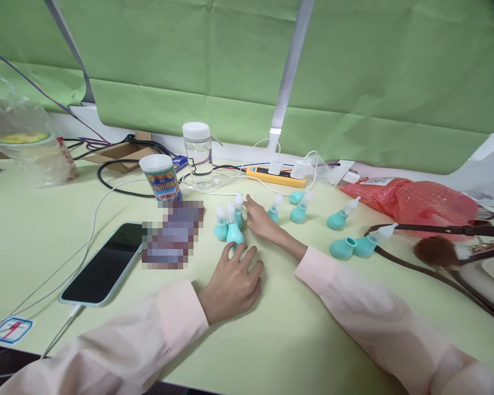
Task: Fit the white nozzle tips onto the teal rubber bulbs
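Note:
Three turquoise bulb nasal aspirators with clear tips stand clustered at mid-table: a front one (235, 234), a left one (220, 227) and a back right one (239, 215). Just in front of the cluster is my left hand (234, 282), its fingers bent and spread, fingertips at the base of the front bulb; whether they press on it I cannot tell. My right hand (264, 220) lies against the right side of the group, index finger stretched out beside the back right bulb. Its other fingers are partly hidden. Another aspirator (275, 210) stands behind that hand.
More aspirators, one at the back (299, 211) and another (338, 219), stand rightward near a capless bulb (342, 248). A phone (107, 263), a printed cup (161, 178) and a water bottle (198, 156) are left. A power strip (275, 176) and red bag (411, 206) lie behind.

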{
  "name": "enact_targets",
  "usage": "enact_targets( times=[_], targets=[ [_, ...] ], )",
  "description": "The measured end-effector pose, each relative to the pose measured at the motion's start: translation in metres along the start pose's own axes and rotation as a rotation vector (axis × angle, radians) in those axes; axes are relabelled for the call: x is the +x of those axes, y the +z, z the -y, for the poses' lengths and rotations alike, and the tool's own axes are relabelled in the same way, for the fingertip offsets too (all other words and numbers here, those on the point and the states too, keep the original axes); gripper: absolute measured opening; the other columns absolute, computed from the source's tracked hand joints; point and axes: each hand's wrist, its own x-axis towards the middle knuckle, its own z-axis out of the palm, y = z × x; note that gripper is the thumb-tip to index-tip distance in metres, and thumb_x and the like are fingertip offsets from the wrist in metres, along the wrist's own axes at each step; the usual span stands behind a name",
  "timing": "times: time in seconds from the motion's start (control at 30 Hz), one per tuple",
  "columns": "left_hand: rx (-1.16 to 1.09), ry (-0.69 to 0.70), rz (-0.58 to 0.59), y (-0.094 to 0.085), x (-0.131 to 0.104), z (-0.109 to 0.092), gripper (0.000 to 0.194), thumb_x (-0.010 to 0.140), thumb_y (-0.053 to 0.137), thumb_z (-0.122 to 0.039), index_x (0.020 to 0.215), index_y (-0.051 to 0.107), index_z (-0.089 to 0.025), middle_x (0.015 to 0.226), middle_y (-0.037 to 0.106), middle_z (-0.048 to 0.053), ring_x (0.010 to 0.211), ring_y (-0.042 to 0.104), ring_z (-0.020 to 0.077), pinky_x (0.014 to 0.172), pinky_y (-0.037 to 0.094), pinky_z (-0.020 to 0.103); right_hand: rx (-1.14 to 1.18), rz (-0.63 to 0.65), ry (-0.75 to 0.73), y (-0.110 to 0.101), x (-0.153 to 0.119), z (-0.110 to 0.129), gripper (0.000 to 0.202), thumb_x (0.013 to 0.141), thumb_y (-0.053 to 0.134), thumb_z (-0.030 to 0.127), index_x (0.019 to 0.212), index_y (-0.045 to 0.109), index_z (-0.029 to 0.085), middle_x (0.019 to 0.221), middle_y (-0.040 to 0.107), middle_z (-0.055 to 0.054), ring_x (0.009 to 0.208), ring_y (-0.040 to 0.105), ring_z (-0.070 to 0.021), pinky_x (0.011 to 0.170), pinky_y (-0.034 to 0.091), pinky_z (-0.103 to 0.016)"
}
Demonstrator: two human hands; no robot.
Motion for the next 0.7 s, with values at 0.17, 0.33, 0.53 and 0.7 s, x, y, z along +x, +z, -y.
enact_targets(
  times=[0.17,0.33,0.53,0.7],
  targets=[
    [0.011,-0.011,0.003,0.001,-0.001,0.0,0.024,0.079,0.038,-0.023,0.093,0.055,-0.014,0.102,0.053,0.013,0.1,0.043,0.0294,0.084,0.033,0.048,-0.144,0.129,-0.026,-0.002,0.017,-0.005,0.03,0.079,0.038,0.004,0.106,0.049,0.014,0.116,0.048,-0.011,0.106,0.046,-0.0221,0.086,0.039,-0.041],
    [0.003,-0.008,-0.005,0.0,-0.001,0.0,0.022,0.078,0.041,-0.024,0.091,0.055,-0.014,0.099,0.054,0.013,0.099,0.043,0.0293,0.085,0.032,0.048,-0.287,0.218,-0.035,-0.004,0.021,-0.01,0.029,0.083,0.047,0.029,0.108,0.048,0.014,0.107,0.052,-0.007,0.089,0.054,-0.0171,0.074,0.046,-0.037],
    [0.005,-0.004,-0.009,-0.001,-0.001,0.0,0.021,0.078,0.041,-0.022,0.09,0.055,-0.014,0.095,0.055,0.013,0.097,0.044,0.03,0.082,0.034,0.048,-0.445,0.212,-0.101,-0.002,0.009,-0.005,0.018,0.084,0.044,0.019,0.098,0.053,0.012,0.101,0.053,-0.009,0.09,0.052,-0.0184,0.074,0.045,-0.035],
    [0.003,0.001,-0.022,0.0,-0.001,0.0,0.021,0.077,0.041,-0.022,0.09,0.055,-0.013,0.092,0.055,0.013,0.096,0.045,0.0306,0.079,0.036,0.047,-0.555,0.161,-0.151,-0.004,-0.014,0.004,0.021,0.076,0.039,0.002,0.089,0.053,0.009,0.09,0.053,-0.014,0.086,0.047,-0.0237,0.069,0.043,-0.034]
  ],
)
